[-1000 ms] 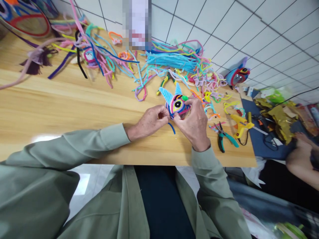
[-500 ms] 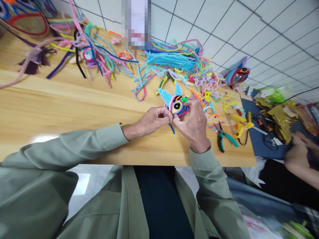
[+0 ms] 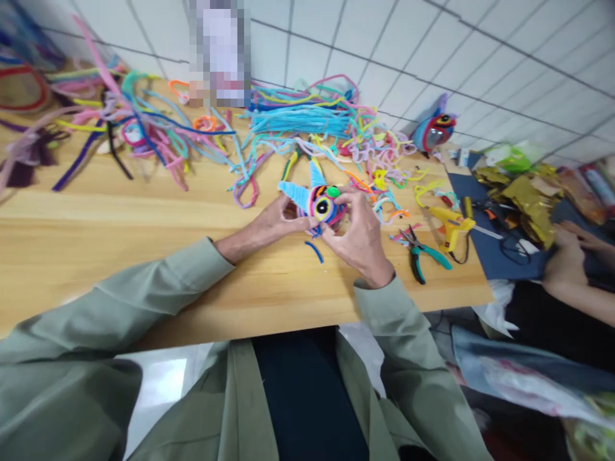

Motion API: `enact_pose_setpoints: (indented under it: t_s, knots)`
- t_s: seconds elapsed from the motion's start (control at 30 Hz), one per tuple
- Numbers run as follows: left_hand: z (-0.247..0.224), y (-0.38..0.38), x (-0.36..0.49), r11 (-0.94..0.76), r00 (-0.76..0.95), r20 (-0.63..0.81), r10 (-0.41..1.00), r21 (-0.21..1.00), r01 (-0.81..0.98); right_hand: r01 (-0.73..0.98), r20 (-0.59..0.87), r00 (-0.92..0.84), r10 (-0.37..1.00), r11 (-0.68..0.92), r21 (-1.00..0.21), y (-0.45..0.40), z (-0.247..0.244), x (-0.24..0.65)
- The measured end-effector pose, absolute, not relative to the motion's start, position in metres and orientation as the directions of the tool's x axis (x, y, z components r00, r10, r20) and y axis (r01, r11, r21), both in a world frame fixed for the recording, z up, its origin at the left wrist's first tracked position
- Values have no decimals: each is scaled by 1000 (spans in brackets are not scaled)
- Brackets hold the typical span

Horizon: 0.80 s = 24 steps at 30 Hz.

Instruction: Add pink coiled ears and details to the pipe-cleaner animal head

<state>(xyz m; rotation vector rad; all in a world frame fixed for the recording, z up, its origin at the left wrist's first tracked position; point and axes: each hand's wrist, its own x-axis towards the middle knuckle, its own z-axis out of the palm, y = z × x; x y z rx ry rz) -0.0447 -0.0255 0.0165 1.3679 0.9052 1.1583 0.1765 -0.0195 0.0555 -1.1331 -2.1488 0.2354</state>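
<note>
Between my two hands is a small colourful pipe-cleaner figure with light blue pointed ears, a yellow-ringed eye and a green ball. My left hand grips its left side, thumb along the lower edge. On the other side, my right hand holds it with thumb and index finger. A short blue pipe-cleaner piece lies on the table just below the figure. Yellow-green handled pliers lie behind it, partly hidden by the ears.
Teal pliers and a yellow glue gun lie to the right. Pipe cleaners are heaped along the back. A similar figure stands back right. Another person's arm is at far right.
The view has shifted. My left hand has moved from pinching at the figure's lower edge to gripping its left side. The short blue piece now shows separate from the figure.
</note>
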Motion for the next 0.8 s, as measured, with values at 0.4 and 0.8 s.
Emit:
enact_pose_setpoints:
  t_s: [0.4, 0.8]
  knots:
    - [47, -32, -38, -53, 363, 75, 929, 996, -70, 588, 517, -349, 782, 612, -529, -19, 62, 220]
    - [45, -37, -63, 18, 331, -6, 944, 999, -33, 994, 252, 8, 968, 19, -104, -57, -9, 422]
